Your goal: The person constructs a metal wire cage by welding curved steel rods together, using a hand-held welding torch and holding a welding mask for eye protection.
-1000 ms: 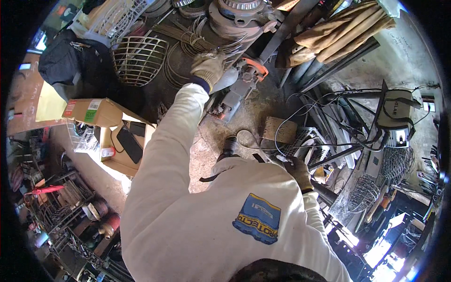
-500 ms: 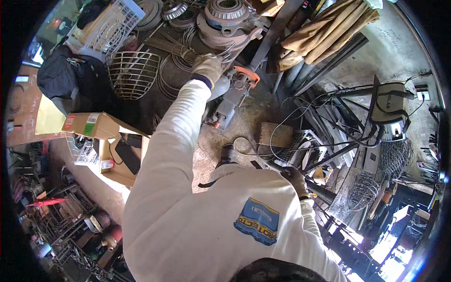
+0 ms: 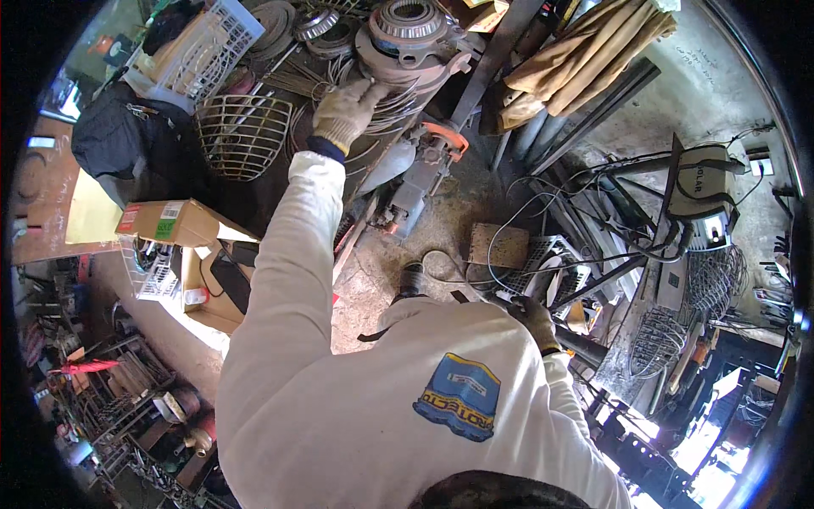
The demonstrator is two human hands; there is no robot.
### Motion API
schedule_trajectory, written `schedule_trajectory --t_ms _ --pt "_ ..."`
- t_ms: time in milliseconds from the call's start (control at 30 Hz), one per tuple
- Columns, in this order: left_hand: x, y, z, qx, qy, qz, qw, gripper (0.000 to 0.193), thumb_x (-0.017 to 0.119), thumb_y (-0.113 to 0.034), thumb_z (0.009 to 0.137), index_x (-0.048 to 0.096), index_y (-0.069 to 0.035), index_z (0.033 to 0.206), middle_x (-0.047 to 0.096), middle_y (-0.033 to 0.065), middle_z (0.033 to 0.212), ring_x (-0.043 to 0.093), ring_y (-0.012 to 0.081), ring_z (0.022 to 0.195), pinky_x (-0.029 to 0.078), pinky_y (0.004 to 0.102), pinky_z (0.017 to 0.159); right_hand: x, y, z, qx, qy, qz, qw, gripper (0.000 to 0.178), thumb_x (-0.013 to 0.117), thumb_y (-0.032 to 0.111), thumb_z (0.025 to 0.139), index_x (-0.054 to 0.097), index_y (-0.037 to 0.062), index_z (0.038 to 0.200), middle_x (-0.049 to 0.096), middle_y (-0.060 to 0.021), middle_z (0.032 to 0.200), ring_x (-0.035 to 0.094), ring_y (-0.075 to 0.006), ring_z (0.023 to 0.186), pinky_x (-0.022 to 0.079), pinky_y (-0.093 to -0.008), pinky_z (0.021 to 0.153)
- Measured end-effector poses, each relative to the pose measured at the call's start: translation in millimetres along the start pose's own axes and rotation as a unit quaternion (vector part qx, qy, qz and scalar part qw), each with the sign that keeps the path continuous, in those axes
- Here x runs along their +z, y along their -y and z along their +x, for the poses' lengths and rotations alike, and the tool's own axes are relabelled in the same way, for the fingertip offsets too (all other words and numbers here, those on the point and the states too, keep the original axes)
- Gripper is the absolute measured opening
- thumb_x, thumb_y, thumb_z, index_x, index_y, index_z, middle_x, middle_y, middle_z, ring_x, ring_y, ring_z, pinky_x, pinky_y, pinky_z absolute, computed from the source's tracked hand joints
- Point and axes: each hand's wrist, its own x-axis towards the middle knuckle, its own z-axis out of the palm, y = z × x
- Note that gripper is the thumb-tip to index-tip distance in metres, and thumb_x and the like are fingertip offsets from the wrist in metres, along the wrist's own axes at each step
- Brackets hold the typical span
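My left hand (image 3: 346, 117), in a pale knit work glove, is stretched out over the bench at the far side. Its fingers are closed at a coil of thin wire (image 3: 395, 109), whose loops spread to the right of the glove. Just beyond stands a round metal hub with a bearing (image 3: 413, 27). Nearer than the hand, an angle grinder (image 3: 421, 182) with an orange guard lies at the bench edge. My right hand (image 3: 536, 324), in a dark-palmed glove, is low at my right side with its fingers curled; what they hold is hidden among dark bars and cables.
A metal wire guard (image 3: 243, 136), black bag (image 3: 127, 140) and open cardboard box (image 3: 191, 225) are on the left. A concrete block (image 3: 498, 245) rests on the floor. Loose cables run to a welding machine (image 3: 702, 195) on the right. Brown cloth (image 3: 577, 64) hangs at the back.
My left hand has moved left and a little nearer, and wire loops now show to its right. My right hand has hardly moved.
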Motion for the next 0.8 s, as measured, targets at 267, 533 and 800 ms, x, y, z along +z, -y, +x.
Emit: schedule_trajectory --t_ms 267,533,800 --pt "-14 29 -14 -0.123 -0.101 -0.455 0.876 0.037 0.067 -0.041 0.094 0.073 -0.005 0.099 0.071 0.0054 0.085 0.065 0.0119 0.078 0.054 0.0279 0.068 10 -8 -3 -0.036 -0.048 0.033 0.998 0.045 0.070 0.042 0.089 0.070 0.0076 0.118 0.072 -0.0211 0.110 0.069 -0.0372 0.105 0.054 -0.0455 0.089" --pt "-26 57 -13 -0.176 -0.195 -0.714 0.649 0.036 0.075 -0.033 0.091 0.063 -0.006 0.112 0.066 0.0081 0.101 0.056 0.0142 0.081 0.044 0.0268 0.069 6 10 -12 -0.018 0.016 0.009 1.000 0.050 0.066 0.035 0.092 0.062 0.0052 0.132 0.068 -0.0235 0.122 0.066 -0.0373 0.113 0.052 -0.0444 0.096" --pt "-67 6 -55 -0.108 -0.044 -0.862 0.493 0.017 0.064 -0.029 0.098 0.064 -0.012 0.097 0.049 -0.0060 0.072 0.044 0.0097 0.064 0.036 0.0276 0.058 10 8 2 -0.079 -0.041 0.012 0.996 0.048 0.068 0.035 0.091 0.065 0.0023 0.127 0.071 -0.0223 0.113 0.068 -0.0376 0.106 0.053 -0.0440 0.091"
